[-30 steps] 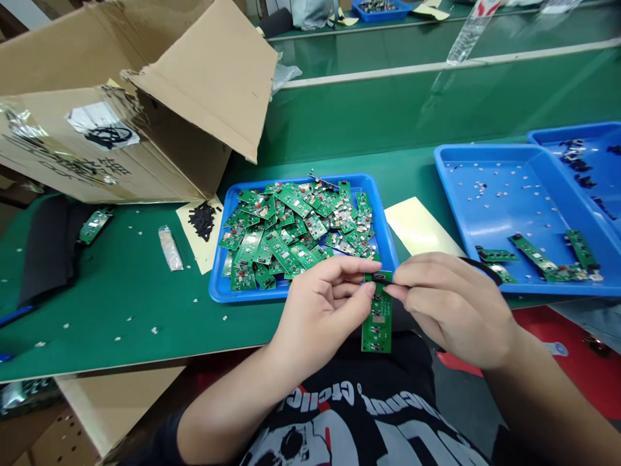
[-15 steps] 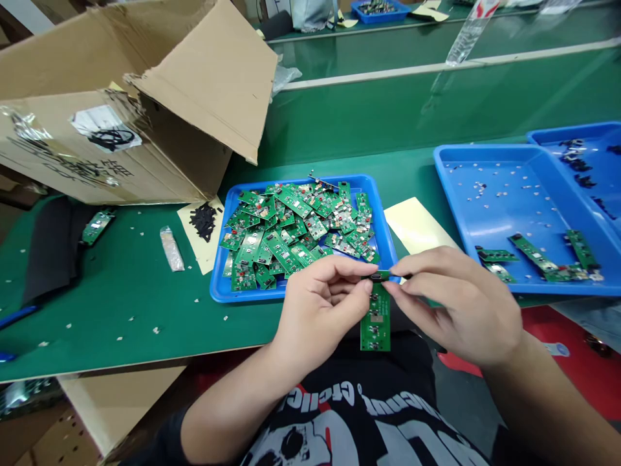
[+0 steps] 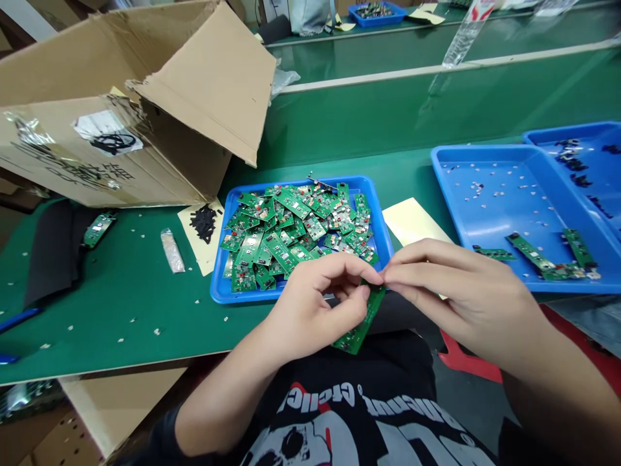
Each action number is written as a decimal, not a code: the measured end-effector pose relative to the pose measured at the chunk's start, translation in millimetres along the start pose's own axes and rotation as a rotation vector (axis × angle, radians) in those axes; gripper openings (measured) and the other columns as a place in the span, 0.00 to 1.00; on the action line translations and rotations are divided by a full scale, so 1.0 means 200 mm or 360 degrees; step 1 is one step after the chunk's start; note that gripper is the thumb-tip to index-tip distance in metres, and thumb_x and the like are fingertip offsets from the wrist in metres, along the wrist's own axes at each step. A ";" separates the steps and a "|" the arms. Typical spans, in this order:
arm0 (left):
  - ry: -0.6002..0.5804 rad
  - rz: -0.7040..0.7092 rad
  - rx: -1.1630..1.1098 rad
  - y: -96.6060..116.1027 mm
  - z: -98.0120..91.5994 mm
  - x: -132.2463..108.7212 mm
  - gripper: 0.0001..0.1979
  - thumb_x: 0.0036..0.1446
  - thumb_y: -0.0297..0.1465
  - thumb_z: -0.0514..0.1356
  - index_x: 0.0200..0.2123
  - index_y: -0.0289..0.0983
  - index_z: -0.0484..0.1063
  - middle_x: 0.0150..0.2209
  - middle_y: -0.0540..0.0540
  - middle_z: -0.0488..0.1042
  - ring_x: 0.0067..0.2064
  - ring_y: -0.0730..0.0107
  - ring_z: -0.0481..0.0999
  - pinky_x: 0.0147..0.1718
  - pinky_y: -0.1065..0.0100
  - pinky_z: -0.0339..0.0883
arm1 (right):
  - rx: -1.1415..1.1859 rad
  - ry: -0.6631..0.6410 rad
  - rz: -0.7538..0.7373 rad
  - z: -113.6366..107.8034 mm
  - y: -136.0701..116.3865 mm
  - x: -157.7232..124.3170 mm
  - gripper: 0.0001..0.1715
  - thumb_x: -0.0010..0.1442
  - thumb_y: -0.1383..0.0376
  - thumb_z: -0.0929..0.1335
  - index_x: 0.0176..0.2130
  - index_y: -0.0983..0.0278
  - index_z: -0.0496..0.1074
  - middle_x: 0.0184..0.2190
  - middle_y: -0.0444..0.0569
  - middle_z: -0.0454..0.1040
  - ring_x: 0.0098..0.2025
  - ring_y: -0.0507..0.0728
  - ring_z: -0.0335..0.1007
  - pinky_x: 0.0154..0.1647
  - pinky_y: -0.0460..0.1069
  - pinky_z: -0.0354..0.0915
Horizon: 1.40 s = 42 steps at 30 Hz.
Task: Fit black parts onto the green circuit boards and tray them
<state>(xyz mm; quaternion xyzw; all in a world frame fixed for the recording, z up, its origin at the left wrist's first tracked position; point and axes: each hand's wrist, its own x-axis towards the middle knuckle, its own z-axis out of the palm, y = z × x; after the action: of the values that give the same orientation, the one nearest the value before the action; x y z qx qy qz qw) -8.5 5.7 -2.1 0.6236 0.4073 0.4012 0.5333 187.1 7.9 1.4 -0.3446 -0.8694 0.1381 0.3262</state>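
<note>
A narrow green circuit board (image 3: 361,323) hangs tilted over my lap at the table's front edge. My left hand (image 3: 315,304) pinches its upper end between thumb and fingers. My right hand (image 3: 466,291) meets it from the right, fingertips pressed together on the board's top end. Just behind my hands stands a blue tray (image 3: 220,285) heaped with several green circuit boards (image 3: 295,233).
An open cardboard box (image 3: 145,103) lies on its side at the back left. A yellow sheet with black bits (image 3: 204,220) and a small plastic bag (image 3: 172,249) lie left of the tray. Two blue trays (image 3: 485,194) with a few boards (image 3: 538,255) sit right.
The board hung straight down before; now its lower end has swung left and it lies tilted. My right fingertips have moved onto its top end, touching my left fingers.
</note>
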 end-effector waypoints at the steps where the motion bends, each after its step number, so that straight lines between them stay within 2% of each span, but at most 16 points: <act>1: -0.0020 -0.0043 -0.0047 0.01 -0.01 0.01 0.04 0.52 0.23 0.59 0.32 0.36 0.72 0.27 0.51 0.72 0.25 0.79 0.68 0.23 0.77 0.66 | 0.0013 -0.0004 0.0006 0.00 -0.01 0.00 0.07 0.64 0.74 0.65 0.39 0.65 0.72 0.37 0.49 0.74 0.37 0.50 0.72 0.38 0.45 0.70; 6: -0.0049 -0.0137 -0.0256 0.03 -0.01 0.04 0.06 0.51 0.24 0.60 0.34 0.37 0.68 0.27 0.52 0.68 0.26 0.79 0.68 0.22 0.78 0.65 | -0.0032 0.0117 0.0091 0.00 -0.04 0.02 0.10 0.64 0.73 0.64 0.41 0.62 0.73 0.39 0.51 0.74 0.39 0.53 0.73 0.39 0.49 0.72; 10: -0.0163 -0.0220 -0.0350 0.03 -0.04 0.05 0.08 0.52 0.24 0.60 0.37 0.38 0.68 0.27 0.51 0.68 0.25 0.78 0.67 0.20 0.78 0.64 | -0.0122 0.0161 0.0018 0.00 -0.05 0.01 0.11 0.63 0.74 0.64 0.41 0.63 0.73 0.39 0.51 0.73 0.39 0.52 0.72 0.37 0.47 0.70; 15: -0.0354 -0.0401 -0.0512 0.05 -0.08 0.08 0.17 0.48 0.22 0.61 0.43 0.39 0.68 0.24 0.54 0.68 0.20 0.80 0.63 0.17 0.77 0.58 | -0.0041 0.0043 -0.0081 0.00 -0.02 0.01 0.12 0.64 0.74 0.64 0.45 0.63 0.72 0.39 0.50 0.73 0.39 0.51 0.71 0.35 0.45 0.69; 18: -0.0470 -0.0491 -0.0626 0.05 -0.10 0.11 0.20 0.45 0.21 0.59 0.44 0.39 0.69 0.24 0.53 0.72 0.22 0.77 0.69 0.22 0.75 0.64 | 0.0012 -0.0030 -0.0206 0.01 0.01 0.03 0.18 0.65 0.74 0.63 0.53 0.64 0.69 0.34 0.47 0.71 0.33 0.48 0.68 0.32 0.43 0.67; 22: -0.0400 -0.0670 -0.0844 0.03 -0.11 0.14 0.21 0.45 0.27 0.60 0.46 0.39 0.71 0.24 0.49 0.76 0.25 0.65 0.78 0.22 0.70 0.68 | 0.0125 -0.0040 -0.0271 0.01 0.02 0.05 0.16 0.65 0.75 0.62 0.49 0.64 0.72 0.34 0.47 0.71 0.33 0.48 0.69 0.33 0.43 0.68; 25: -0.0486 -0.0708 -0.1023 0.00 -0.12 0.15 0.21 0.50 0.38 0.60 0.47 0.39 0.72 0.24 0.47 0.78 0.19 0.68 0.74 0.15 0.73 0.60 | 0.0144 0.0046 -0.0247 0.02 0.03 0.05 0.12 0.65 0.74 0.63 0.46 0.66 0.72 0.36 0.49 0.73 0.36 0.49 0.71 0.35 0.44 0.70; 27: -0.0514 -0.0629 -0.1074 -0.03 -0.11 0.14 0.26 0.54 0.49 0.56 0.50 0.38 0.70 0.23 0.45 0.77 0.17 0.72 0.71 0.13 0.74 0.55 | 0.0103 0.0157 -0.0199 0.03 0.04 0.05 0.09 0.63 0.74 0.65 0.43 0.67 0.72 0.35 0.49 0.74 0.36 0.50 0.72 0.35 0.44 0.70; 28: -0.0446 -0.0563 -0.1067 -0.04 -0.10 0.13 0.30 0.56 0.54 0.52 0.51 0.37 0.68 0.23 0.45 0.77 0.17 0.72 0.70 0.12 0.74 0.54 | 0.0083 0.0213 -0.0166 0.03 0.05 0.05 0.08 0.63 0.74 0.66 0.42 0.67 0.72 0.34 0.49 0.75 0.36 0.50 0.72 0.34 0.44 0.70; 30: -0.0115 -0.0313 -0.0929 -0.07 -0.06 0.09 0.32 0.58 0.56 0.51 0.53 0.37 0.65 0.25 0.48 0.75 0.19 0.73 0.71 0.14 0.74 0.58 | 0.0058 0.0303 -0.0089 0.04 0.05 0.05 0.07 0.62 0.74 0.67 0.41 0.67 0.72 0.33 0.48 0.75 0.34 0.49 0.72 0.33 0.44 0.70; 32: 0.0289 0.0110 -0.0549 -0.09 -0.02 0.03 0.29 0.56 0.50 0.59 0.56 0.41 0.62 0.29 0.51 0.75 0.23 0.74 0.72 0.21 0.74 0.66 | 0.0057 0.0350 -0.0016 0.05 0.04 0.05 0.06 0.61 0.74 0.67 0.41 0.66 0.72 0.32 0.48 0.76 0.34 0.49 0.72 0.33 0.44 0.70; 33: 0.0422 0.0353 -0.0280 -0.10 -0.01 0.01 0.29 0.54 0.46 0.64 0.56 0.43 0.62 0.31 0.51 0.75 0.26 0.74 0.74 0.25 0.73 0.69 | 0.0060 0.0358 0.0013 0.05 0.04 0.05 0.06 0.61 0.73 0.68 0.40 0.66 0.72 0.32 0.48 0.76 0.34 0.49 0.73 0.33 0.44 0.70; 35: 0.0480 0.0731 0.0293 -0.10 0.02 -0.02 0.30 0.49 0.40 0.70 0.55 0.45 0.65 0.35 0.50 0.77 0.33 0.70 0.76 0.34 0.70 0.73 | 0.0063 0.0361 0.0042 0.05 0.03 0.05 0.05 0.62 0.72 0.68 0.40 0.66 0.73 0.32 0.47 0.76 0.33 0.50 0.73 0.32 0.44 0.69; 36: 0.0456 0.0839 0.0527 -0.11 0.03 -0.03 0.28 0.49 0.39 0.70 0.53 0.44 0.68 0.37 0.48 0.78 0.36 0.68 0.77 0.37 0.68 0.74 | 0.0058 0.0357 0.0045 0.06 0.02 0.05 0.05 0.62 0.72 0.67 0.39 0.65 0.73 0.31 0.47 0.76 0.33 0.50 0.73 0.32 0.44 0.69; 38: 0.0446 0.0932 0.0818 -0.11 0.04 -0.02 0.20 0.52 0.35 0.69 0.49 0.42 0.73 0.38 0.46 0.80 0.38 0.67 0.79 0.40 0.67 0.74 | 0.0054 0.0358 0.0048 0.06 0.00 0.05 0.05 0.62 0.72 0.67 0.39 0.65 0.73 0.31 0.46 0.75 0.32 0.50 0.72 0.31 0.45 0.69; 42: 0.0520 0.1014 0.0981 -0.11 0.03 0.01 0.10 0.57 0.28 0.65 0.44 0.41 0.77 0.32 0.49 0.82 0.32 0.71 0.80 0.36 0.70 0.75 | 0.0035 0.0394 0.0128 0.08 -0.03 0.04 0.08 0.62 0.73 0.67 0.42 0.65 0.73 0.32 0.47 0.76 0.33 0.51 0.73 0.32 0.45 0.71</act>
<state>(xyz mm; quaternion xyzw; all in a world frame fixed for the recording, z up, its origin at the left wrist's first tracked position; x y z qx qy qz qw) -3.1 8.4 -24.8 0.7755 0.3743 0.4980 0.1027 169.0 7.6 -4.1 -0.3900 -0.8063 0.1170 0.4291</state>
